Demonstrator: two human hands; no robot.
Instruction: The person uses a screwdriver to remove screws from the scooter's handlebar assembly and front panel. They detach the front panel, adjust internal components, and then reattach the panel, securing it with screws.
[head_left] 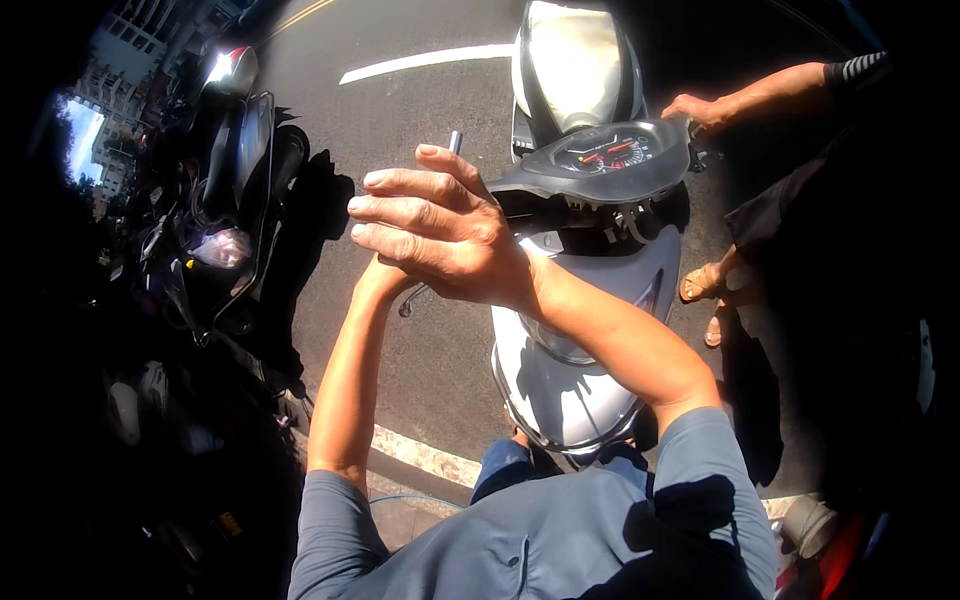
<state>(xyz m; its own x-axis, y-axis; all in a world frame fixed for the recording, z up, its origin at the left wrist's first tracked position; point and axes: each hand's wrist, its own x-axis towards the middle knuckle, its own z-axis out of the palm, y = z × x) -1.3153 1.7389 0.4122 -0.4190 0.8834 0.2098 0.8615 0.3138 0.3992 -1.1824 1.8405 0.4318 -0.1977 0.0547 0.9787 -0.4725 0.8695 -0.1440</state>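
Note:
My right hand [440,235] is raised in front of the camera, back toward me, with its fingers stretched out to the left over the left handlebar of a grey scooter [590,390]. Its palm and thumb are hidden. My left wrist [378,280] rises under it, and the left hand itself is covered by the right. The tip of a grey metal rod [455,141] pokes up just behind my right hand; which hand holds it, if any, is hidden. A brake lever end [405,305] shows below my left wrist. The scooter's dark instrument panel [610,155] sits right of my hand.
Another person's hand [700,108] rests on the right handlebar, and their sandalled feet [705,285] stand on the asphalt beside the scooter. Several dark parked scooters [225,210] fill the left side. White road lines [425,62] cross the asphalt ahead and near my feet.

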